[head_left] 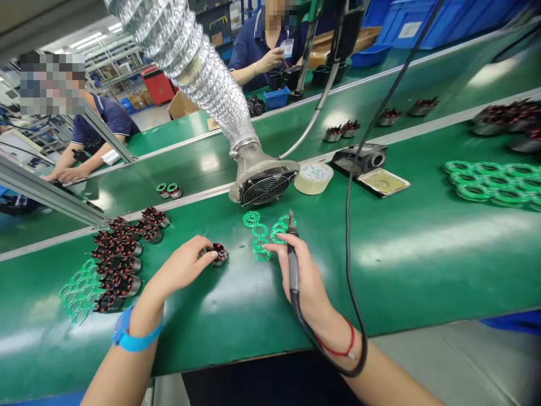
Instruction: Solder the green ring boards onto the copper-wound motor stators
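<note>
My left hand (189, 262) closes its thumb and fingers around a small motor stator (220, 255) with copper windings, resting on the green bench. In my right hand (307, 276) lies a soldering iron (293, 262), its tip pointing up and away from me and its black cable running down past my wrist. The right index finger reaches out to several green ring-shaped circuit boards (261, 248); whether it touches one I cannot tell. Left of my left hand stand more stators (120, 268) in rows, beside a sheet of green rings (80, 290).
A fume extractor fan (268, 187) on a foil duct (203, 67) hangs over the bench. Behind the rings are a tape roll (313, 179), a soldering iron stand (361, 159) and a sponge tray (384, 182). More ring boards (494, 181) lie right. Two people sit across the line.
</note>
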Demonstrator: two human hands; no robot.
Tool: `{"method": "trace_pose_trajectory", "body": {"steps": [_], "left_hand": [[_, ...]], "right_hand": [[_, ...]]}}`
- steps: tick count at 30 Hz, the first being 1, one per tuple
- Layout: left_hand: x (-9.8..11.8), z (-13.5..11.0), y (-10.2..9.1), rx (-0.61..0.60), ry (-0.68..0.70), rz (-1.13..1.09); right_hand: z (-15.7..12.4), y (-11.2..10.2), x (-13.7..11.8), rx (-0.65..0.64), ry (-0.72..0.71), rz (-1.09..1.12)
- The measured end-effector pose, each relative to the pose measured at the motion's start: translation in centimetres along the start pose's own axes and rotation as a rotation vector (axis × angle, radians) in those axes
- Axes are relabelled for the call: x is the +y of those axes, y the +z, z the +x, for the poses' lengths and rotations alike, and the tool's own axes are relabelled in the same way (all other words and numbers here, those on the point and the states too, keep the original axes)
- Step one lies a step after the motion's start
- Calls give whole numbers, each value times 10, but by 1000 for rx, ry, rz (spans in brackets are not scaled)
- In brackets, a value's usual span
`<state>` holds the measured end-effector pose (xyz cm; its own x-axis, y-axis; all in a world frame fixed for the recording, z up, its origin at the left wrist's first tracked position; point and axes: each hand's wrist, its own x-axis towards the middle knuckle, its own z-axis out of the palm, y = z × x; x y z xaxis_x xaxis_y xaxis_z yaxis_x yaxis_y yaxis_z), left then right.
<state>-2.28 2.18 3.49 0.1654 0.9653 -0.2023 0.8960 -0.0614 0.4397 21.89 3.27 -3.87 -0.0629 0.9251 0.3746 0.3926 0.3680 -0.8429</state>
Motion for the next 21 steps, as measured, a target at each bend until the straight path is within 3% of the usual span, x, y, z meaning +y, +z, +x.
{"method": "trace_pose_trajectory", "body": {"steps": [4,8,15,21], "left_hand": [[-23,-5,9,-76,-39,-309],[-37,-5,23,-135,10,-259],[-16,4,51,134,156,-192],[-2,-1,53,136,178,-334]], "right_hand": [[1,7,10,-124,-42,-161],[4,15,17,-155,-61,-292],[18,23,19,-230,-89,-450],[9,21,9,-212,-213,-397]]}}
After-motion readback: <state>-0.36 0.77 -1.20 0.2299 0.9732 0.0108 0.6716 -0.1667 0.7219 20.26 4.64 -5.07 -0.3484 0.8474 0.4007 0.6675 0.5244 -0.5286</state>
